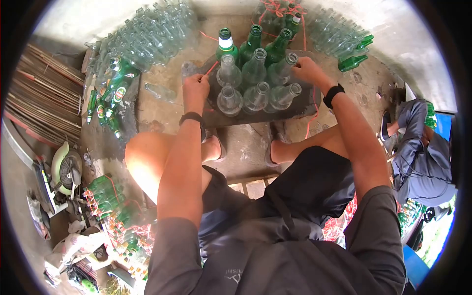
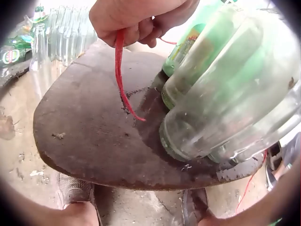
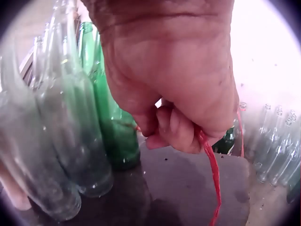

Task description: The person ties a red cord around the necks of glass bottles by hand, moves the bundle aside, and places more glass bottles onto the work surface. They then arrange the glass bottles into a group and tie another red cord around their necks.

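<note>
A cluster of upright glass bottles stands on a dark board, clear bottles point(image 1: 229, 102) at the front and green bottles point(image 1: 250, 47) at the back. My left hand point(image 1: 196, 91), beside the cluster's left side, grips a red plastic string point(image 2: 118, 70) whose loose end hangs over the board point(image 2: 84, 122). At the right side my right hand point(image 1: 312, 73) pinches red string point(image 3: 214, 176) between curled fingers and thumb, and a length trails down from it. From each hand the string leads toward the back of the bottles, where they hide part of it.
Many clear bottles point(image 1: 152, 32) stand massed at the back left, others point(image 1: 329, 32) at the back right. Green bottles point(image 1: 118, 91) lie in a pile at left. One clear bottle point(image 1: 160, 92) lies on the floor. Behind the board is a string-tied bundle point(image 1: 275, 17). Another person point(image 1: 423, 152) sits at right.
</note>
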The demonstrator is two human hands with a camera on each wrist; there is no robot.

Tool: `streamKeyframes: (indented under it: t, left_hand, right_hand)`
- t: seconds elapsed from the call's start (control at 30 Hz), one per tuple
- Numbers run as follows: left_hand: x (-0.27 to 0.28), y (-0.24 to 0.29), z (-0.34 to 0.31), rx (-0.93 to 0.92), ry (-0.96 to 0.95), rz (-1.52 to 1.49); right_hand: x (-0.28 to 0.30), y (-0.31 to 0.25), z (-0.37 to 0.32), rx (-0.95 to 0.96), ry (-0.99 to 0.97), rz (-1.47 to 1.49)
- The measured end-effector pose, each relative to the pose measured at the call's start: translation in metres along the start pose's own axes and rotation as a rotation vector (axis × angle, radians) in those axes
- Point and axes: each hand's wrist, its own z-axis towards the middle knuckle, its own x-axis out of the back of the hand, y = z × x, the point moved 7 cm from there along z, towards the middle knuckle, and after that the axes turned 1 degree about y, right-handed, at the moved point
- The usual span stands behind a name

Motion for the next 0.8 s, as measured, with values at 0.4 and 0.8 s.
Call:
streamKeyframes:
  t: [0.4,0.8]
  left_hand:
    - [-0.025,-0.014,-0.012,0.013,-0.145,-0.086]
    - [-0.029,-0.023,-0.016,-0.013,-0.171,-0.289]
  right_hand:
    - [-0.050,0.021,-0.045,-0.065,0.188,0.112]
    - [-0.057,0.020,-0.049,-0.175,0.218,0.162]
